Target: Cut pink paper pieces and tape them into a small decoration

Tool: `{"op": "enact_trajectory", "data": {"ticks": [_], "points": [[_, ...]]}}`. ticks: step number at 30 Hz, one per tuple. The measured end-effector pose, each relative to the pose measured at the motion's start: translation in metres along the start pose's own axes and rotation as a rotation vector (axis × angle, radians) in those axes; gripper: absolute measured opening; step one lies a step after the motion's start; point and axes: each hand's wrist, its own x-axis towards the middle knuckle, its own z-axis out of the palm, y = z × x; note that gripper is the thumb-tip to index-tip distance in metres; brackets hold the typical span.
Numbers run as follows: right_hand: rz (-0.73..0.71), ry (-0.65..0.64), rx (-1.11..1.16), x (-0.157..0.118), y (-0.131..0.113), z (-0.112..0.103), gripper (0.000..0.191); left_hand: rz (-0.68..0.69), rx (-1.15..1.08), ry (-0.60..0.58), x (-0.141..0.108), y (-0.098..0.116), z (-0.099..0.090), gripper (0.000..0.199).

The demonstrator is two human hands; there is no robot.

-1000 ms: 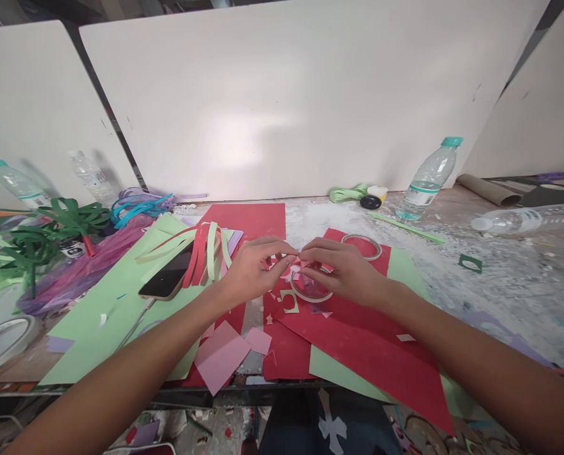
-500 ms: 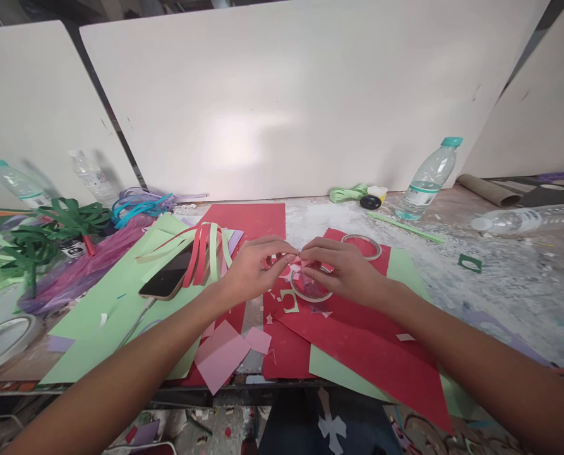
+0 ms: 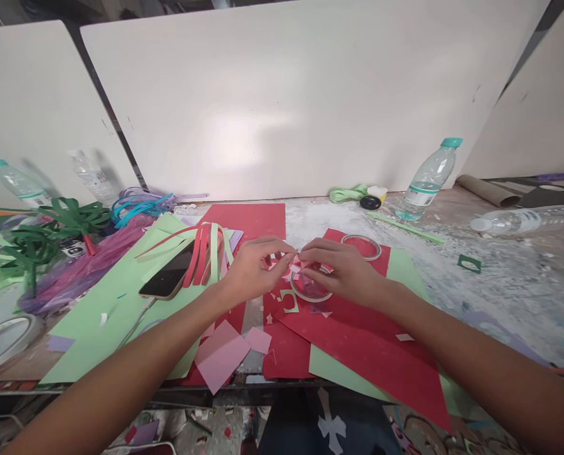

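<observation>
My left hand (image 3: 260, 268) and my right hand (image 3: 341, 268) meet at the fingertips over the red paper (image 3: 357, 341). Both are pinched on a small pink paper piece (image 3: 297, 264), largely covered by the fingers. Just under my right hand lies a tape roll (image 3: 310, 297), and a second tape roll (image 3: 374, 254) rests behind it. A light green scrap with a round hole (image 3: 288, 301) is below the fingertips, among small pink scraps. Pink paper squares (image 3: 222, 357) lie nearer the table's front edge.
On green paper (image 3: 92, 316) at left are a phone (image 3: 170, 275) and red and green strips (image 3: 201, 256). Dark green paper curls (image 3: 76, 218) stand farther left. A water bottle (image 3: 424, 183) stands at back right; another bottle (image 3: 528, 219) lies beyond it. A white board (image 3: 282, 95) closes the back.
The fingertips of both hands have shifted very slightly around the small pink piece. Nothing else has visibly moved.
</observation>
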Motion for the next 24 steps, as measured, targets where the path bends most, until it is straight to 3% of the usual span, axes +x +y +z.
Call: {"op": "enact_trajectory", "data": {"ticks": [9, 24], "points": [[-0.016, 0.009, 0.001, -0.0003, 0.0008, 0.0002, 0.013, 0.017, 0.025, -0.010, 0.0004, 0.0017, -0.0020, 0.017], [-0.026, 0.047, -0.006, 0.0008, 0.0007, -0.0001, 0.013, 0.191, 0.186, 0.114, -0.0017, -0.0028, 0.0004, 0.013]]}}
